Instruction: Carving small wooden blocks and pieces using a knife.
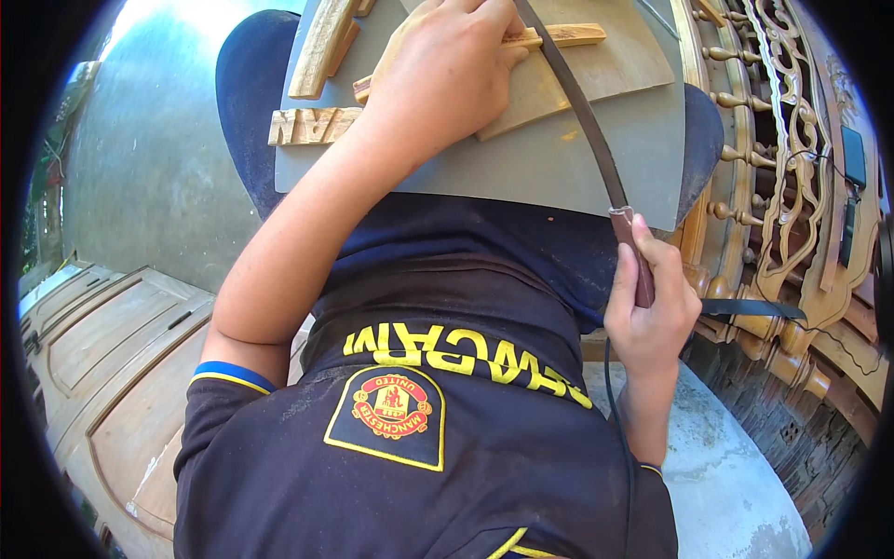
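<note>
My left hand is closed on a narrow wooden strip, pressing it down across a flat, light wooden plank. The strip shows on both sides of the hand. My right hand grips the brown handle of a long, dark file. The file's blade runs up and away, crossing the strip just right of my left fingers; its far end leaves the top of the picture. Under the plank lies a grey board across my lap. A carved wooden piece rests on the board by my left wrist.
More wooden strips lie at the board's far left. Turned and carved wooden furniture parts stand close on the right, with a black cable and a dark flat bar. Panelled wooden doors lie at lower left on the concrete floor.
</note>
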`<state>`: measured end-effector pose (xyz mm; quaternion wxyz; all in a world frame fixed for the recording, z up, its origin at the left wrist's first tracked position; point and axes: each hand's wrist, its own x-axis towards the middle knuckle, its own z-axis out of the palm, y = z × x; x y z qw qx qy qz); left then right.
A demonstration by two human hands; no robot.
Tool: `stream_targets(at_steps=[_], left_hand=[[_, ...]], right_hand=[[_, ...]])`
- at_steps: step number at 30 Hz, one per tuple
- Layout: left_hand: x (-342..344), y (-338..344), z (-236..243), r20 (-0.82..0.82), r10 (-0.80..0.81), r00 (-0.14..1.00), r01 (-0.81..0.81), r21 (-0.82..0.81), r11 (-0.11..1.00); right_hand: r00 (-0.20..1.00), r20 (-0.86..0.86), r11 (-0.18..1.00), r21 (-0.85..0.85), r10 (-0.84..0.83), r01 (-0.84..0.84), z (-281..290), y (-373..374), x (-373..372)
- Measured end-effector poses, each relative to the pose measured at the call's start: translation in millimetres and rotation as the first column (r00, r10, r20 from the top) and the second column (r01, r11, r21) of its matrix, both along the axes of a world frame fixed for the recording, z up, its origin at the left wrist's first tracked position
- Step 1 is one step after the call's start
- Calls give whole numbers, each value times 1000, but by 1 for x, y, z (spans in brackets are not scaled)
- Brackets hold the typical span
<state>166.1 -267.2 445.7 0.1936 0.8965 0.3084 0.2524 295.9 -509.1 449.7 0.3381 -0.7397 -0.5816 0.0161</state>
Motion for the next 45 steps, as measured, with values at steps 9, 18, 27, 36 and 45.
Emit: stream_targets(at_steps=[9,18,27,36,45], left_hand=[[-2,-5,-1,18,5,1000,-5,33,999],[-1,2,-8,6,27,1000,-28,93,995],[-3,14,-8,140,27,990,-36,62,997],[2,-3,-31,155,9,988,-4,-28,1000],[5,5,-26,48,57,997,-62,104,993]], right_hand=[[999,-1,999,-2,53,-53,-2,34,2],[998,6,998,16,60,-61,1,17,7],[998,-10,998,3,64,-64,6,-4,6],[998,-23,998,42,50,-49,-19,39,5],[997,-7,997,-7,-71,70,-13,8,8]])
